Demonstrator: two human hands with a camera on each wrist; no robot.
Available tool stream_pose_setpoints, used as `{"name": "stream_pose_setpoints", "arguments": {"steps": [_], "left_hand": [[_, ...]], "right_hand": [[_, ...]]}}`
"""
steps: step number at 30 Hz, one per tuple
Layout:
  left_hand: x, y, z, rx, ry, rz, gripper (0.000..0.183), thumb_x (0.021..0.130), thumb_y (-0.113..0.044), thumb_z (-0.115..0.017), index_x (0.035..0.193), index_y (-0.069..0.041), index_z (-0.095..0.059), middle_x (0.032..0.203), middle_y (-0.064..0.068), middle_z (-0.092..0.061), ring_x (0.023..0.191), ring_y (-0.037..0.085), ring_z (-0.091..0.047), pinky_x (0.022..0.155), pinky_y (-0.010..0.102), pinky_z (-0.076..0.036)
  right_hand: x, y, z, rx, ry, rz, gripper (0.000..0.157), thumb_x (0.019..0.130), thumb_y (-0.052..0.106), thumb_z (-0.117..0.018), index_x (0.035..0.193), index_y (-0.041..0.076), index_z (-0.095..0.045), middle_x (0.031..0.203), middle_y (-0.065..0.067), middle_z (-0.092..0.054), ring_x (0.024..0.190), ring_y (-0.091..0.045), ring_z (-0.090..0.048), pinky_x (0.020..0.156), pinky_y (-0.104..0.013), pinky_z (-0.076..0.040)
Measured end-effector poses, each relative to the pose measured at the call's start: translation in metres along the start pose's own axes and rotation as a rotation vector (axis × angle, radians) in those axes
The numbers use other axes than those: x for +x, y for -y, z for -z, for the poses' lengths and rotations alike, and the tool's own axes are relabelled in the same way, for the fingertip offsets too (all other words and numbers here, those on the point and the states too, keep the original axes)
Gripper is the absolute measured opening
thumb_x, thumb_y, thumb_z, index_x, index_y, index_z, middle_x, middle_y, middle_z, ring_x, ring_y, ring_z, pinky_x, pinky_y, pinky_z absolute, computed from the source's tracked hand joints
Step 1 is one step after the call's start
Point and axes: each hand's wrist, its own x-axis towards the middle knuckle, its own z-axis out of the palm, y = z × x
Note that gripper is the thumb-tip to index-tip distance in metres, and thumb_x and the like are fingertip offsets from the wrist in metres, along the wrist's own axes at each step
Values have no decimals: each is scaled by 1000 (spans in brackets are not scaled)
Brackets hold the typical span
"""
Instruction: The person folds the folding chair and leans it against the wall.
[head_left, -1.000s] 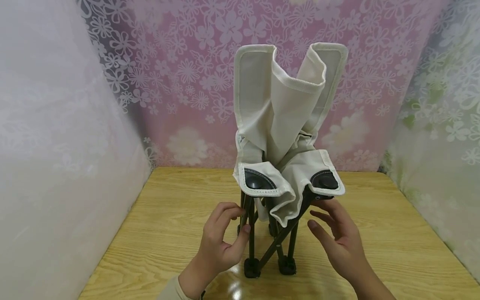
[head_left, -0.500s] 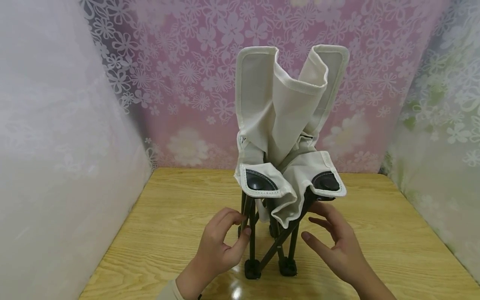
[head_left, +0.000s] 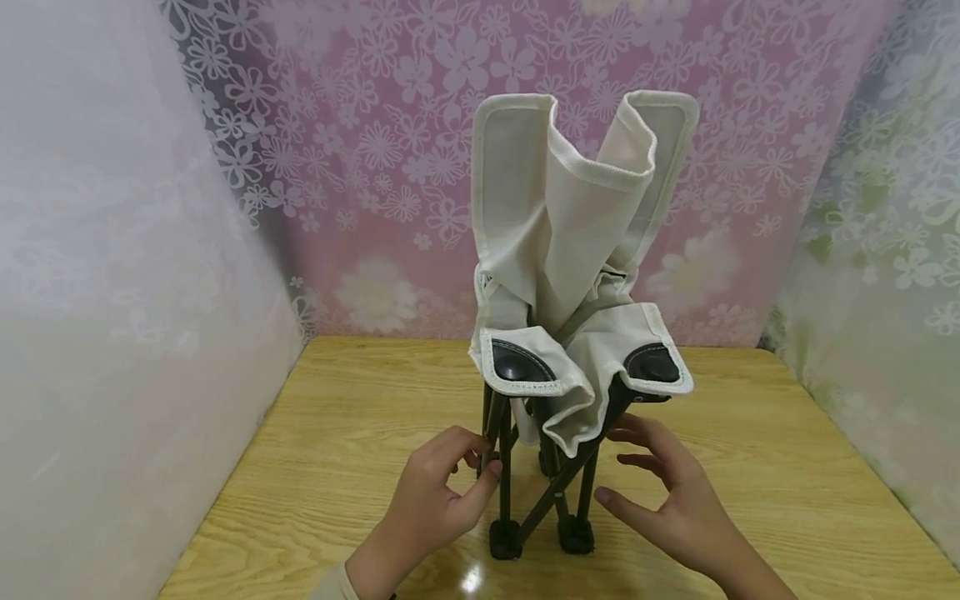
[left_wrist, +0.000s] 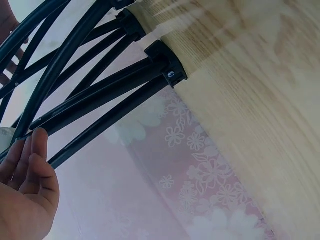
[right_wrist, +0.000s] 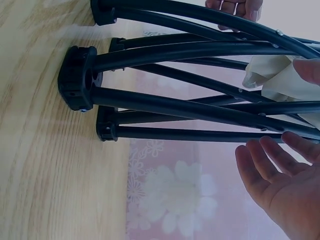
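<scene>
Black chair legs (head_left: 555,492) stand between the left hand (head_left: 441,487), gripping one, and the spread right hand (head_left: 686,508).

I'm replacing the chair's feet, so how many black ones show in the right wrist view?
4: the near foot; the top foot, cut by the upper edge; the middle foot, partly hidden; and the low foot, below the others. More could be hidden.

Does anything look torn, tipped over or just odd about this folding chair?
I see no tear or spill, and the folding chair stands upright. Only its cream fabric seat looks askew, bunched and sagging at the front, probably because the black legs are drawn close together.
</scene>
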Motion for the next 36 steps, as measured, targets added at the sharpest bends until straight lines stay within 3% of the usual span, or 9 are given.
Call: {"name": "stream_pose_setpoints", "arguments": {"steps": [16, 22, 28, 36], "left_hand": [[-6, 2, 1, 30, 100, 68, 8, 92, -17, -77, 96, -15, -71, 87, -8, -69, 74, 7, -62, 68, 19, -53], [-9, 0, 1, 42, 167, 133, 10, 90, -21, -80, 96, -17, -73, 83, -8, -68, 73, 1, -55, 66, 15, -48], [-11, -3, 2, 16, 223, 204, 12, 91, -25, -81, 97, -18, -75, 88, -5, -74, 72, 7, -61, 66, 17, -51], [-12, -2, 1, 42, 271, 218, 18, 91, -30, -82, 101, -16, -77, 85, -13, -69, 72, 5, -61, 66, 19, -53]], "right_hand": [[-2, -7, -3, 9, 32, -38, 80, 82, 12, -93, 149, 28, -52, 144, 10, -59, 128, -9, -63, 93, -28, -61], [-4, -7, -4, 19, 48, -43, 79, 83, 14, -92, 150, 28, -52, 144, 7, -60, 125, -9, -64, 91, -29, -62], [-6, -11, -7, 14, 73, -61, 82, 84, 14, -92, 153, 30, -50, 146, 6, -59, 124, -6, -64, 91, -32, -62], [-7, -15, -8, -5, 75, -59, 87, 83, 15, -92, 156, 29, -47, 143, 6, -62, 122, -8, -66, 91, -32, -62]]}}
